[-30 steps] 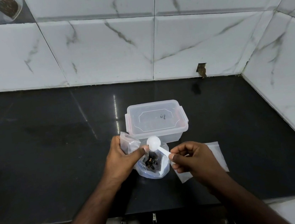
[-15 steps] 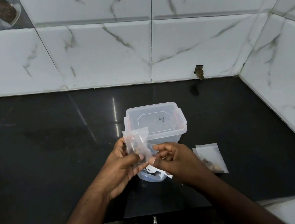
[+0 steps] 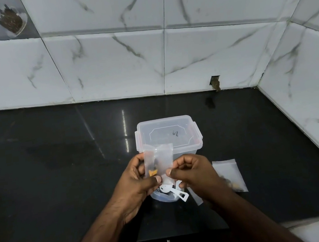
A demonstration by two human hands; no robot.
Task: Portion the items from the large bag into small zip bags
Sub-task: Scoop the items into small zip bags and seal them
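Note:
I hold a small clear zip bag (image 3: 160, 158) upright above the counter; a few dark and orange pieces sit near its bottom. My left hand (image 3: 137, 181) grips its left side and lower edge. My right hand (image 3: 193, 170) pinches its lower right corner. Under my hands stands the large clear bag (image 3: 164, 197), open, with a white plastic scoop (image 3: 173, 190) resting in its mouth; its contents are mostly hidden. A second small zip bag (image 3: 229, 175) with brown pieces lies flat on the counter to the right.
A clear lidded plastic container (image 3: 168, 134) stands just behind the bags. The black counter (image 3: 60, 173) meets white marble tile walls at the back and right. Its front edge runs below my forearms.
My right hand let go of the white scoop, which now rests in the large bag. Both hands brought the small zip bag up and hold it between them.

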